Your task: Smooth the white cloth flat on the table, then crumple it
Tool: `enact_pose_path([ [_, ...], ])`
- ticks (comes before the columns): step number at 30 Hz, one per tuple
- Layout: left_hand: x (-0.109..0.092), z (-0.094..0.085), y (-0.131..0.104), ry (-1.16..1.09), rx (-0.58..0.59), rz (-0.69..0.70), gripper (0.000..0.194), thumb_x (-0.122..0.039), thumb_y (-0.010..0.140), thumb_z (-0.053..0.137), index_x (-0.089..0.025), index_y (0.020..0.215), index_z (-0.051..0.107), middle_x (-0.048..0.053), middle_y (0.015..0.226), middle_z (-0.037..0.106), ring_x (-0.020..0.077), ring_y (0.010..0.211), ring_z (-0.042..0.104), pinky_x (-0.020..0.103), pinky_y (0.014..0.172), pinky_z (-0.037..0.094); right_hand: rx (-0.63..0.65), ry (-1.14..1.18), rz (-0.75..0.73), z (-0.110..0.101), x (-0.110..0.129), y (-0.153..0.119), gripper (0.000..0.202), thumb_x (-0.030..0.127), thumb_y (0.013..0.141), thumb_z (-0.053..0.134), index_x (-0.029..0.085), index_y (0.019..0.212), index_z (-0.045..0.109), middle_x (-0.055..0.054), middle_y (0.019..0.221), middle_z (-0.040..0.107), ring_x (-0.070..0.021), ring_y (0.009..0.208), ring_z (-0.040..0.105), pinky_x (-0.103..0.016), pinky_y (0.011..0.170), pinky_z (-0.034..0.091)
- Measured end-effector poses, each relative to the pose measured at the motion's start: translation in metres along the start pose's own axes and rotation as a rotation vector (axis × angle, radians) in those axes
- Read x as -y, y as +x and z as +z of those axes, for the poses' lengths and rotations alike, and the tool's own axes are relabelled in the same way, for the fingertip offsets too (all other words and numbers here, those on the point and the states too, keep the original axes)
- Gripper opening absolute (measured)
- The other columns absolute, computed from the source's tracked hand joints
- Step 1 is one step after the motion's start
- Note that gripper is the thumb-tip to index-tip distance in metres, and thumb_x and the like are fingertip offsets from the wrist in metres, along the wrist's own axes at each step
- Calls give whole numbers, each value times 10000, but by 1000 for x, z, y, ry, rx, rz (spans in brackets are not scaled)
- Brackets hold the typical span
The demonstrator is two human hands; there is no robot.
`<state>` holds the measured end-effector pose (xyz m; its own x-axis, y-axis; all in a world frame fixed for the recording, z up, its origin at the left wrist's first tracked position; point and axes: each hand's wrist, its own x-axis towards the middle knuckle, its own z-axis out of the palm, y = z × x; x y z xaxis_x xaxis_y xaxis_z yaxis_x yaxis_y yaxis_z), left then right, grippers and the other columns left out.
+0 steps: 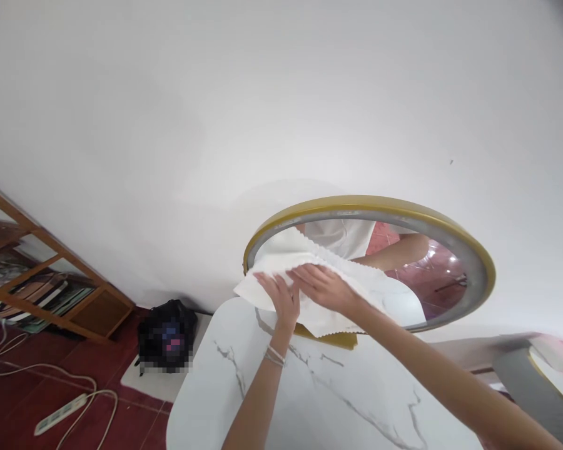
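Observation:
A round mirror (431, 275) with a gold rim stands on a white marbled tabletop (309, 394), over a gold base (340, 339). A white cloth (286, 247) with a scalloped edge lies against the mirror's lower left part. My left hand (281, 295), a band on its wrist, presses on the cloth near the mirror's left edge, fingers apart. Just right of it, my right hand (326, 286) rests on the same cloth, its fingers bent and close together. How firmly its fingertips hold the cloth is hard to see.
A white wall (169, 125) rises behind the mirror. At the left are a wooden shelf (42, 269) with books, a black bag (166, 334), and a power strip (60, 414) with cables on the red floor (19, 400). Grey furniture (535, 387) with pink fabric (560, 353) stands at the right.

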<state>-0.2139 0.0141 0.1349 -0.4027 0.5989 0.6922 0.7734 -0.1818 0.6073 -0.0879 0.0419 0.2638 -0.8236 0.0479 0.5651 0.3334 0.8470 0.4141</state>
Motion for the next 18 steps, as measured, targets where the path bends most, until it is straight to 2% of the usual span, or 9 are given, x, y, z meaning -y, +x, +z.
enact_pose_path([
  [1, -3, 1, 10, 12, -72, 31, 639, -430, 963, 380, -83, 1480, 234, 245, 1548, 162, 373, 1447, 24, 650, 1118, 134, -24, -69, -6, -5, -5, 4, 389, 122, 944, 453, 142, 1332, 487, -88, 1333, 558, -183, 1231, 505, -333, 991, 460],
  [3, -10, 0, 30, 39, -193, 141, 647, -374, 972, 374, -90, 1505, 141, 225, 1565, 47, 345, 1441, -57, 635, 1132, 84, -72, -223, -8, -17, -14, 16, 432, 126, 943, 459, 123, 1375, 441, -78, 1425, 470, -187, 1337, 396, -337, 1075, 389],
  [5, -21, -4, 50, 62, -245, 258, 588, -290, 983, 347, -118, 1509, 146, 194, 1564, 91, 308, 1444, -23, 600, 1150, 87, -105, -328, 11, -30, -22, 29, 453, 139, 946, 464, 122, 1397, 416, -61, 1466, 412, -184, 1393, 306, -338, 1126, 327],
  [8, -41, -12, 80, 43, -302, 362, 516, -213, 984, 313, -148, 1492, 242, 153, 1544, 221, 270, 1441, 23, 556, 1168, 69, -142, -389, 56, -50, -31, 43, 474, 151, 946, 473, 120, 1412, 396, -63, 1472, 396, -192, 1419, 246, -367, 1164, 257],
  [12, -58, -22, 107, -36, -326, 367, 473, -219, 988, 306, -202, 1459, 343, 100, 1560, 188, 266, 1440, 31, 540, 1171, 34, -221, -328, 160, -61, -36, 51, 511, 154, 953, 448, 162, 1451, 335, -67, 1467, 402, -210, 1429, 210, -435, 1170, 223],
  [14, -53, -22, 102, -35, -275, 314, 480, -266, 988, 324, -189, 1462, 335, 110, 1575, 107, 288, 1442, 14, 553, 1167, 53, -179, -202, 218, -51, -30, 46, 537, 141, 958, 420, 184, 1475, 282, -70, 1476, 388, -218, 1425, 219, -449, 1153, 260],
  [15, -46, -19, 91, -25, -248, 283, 501, -293, 985, 339, -171, 1470, 313, 123, 1578, 57, 299, 1442, -5, 561, 1163, 65, -120, -91, 234, -42, -25, 39, 539, 131, 961, 401, 197, 1480, 270, -67, 1477, 386, -212, 1418, 240, -437, 1146, 281],
  [16, -37, -15, 74, -12, -220, 249, 531, -318, 981, 353, -152, 1480, 280, 135, 1578, 6, 308, 1441, -31, 571, 1160, 74, -45, 61, 250, -30, -18, 31, 530, 122, 965, 379, 211, 1478, 277, -56, 1475, 392, -199, 1407, 271, -413, 1142, 297],
  [18, -14, -4, 26, 15, -151, 148, 599, -362, 971, 370, -121, 1496, 209, 153, 1571, -79, 314, 1436, -88, 586, 1154, 85, 114, 485, 328, -3, 1, 8, 485, 117, 974, 338, 252, 1439, 362, -18, 1452, 437, -158, 1371, 348, -343, 1145, 301],
])
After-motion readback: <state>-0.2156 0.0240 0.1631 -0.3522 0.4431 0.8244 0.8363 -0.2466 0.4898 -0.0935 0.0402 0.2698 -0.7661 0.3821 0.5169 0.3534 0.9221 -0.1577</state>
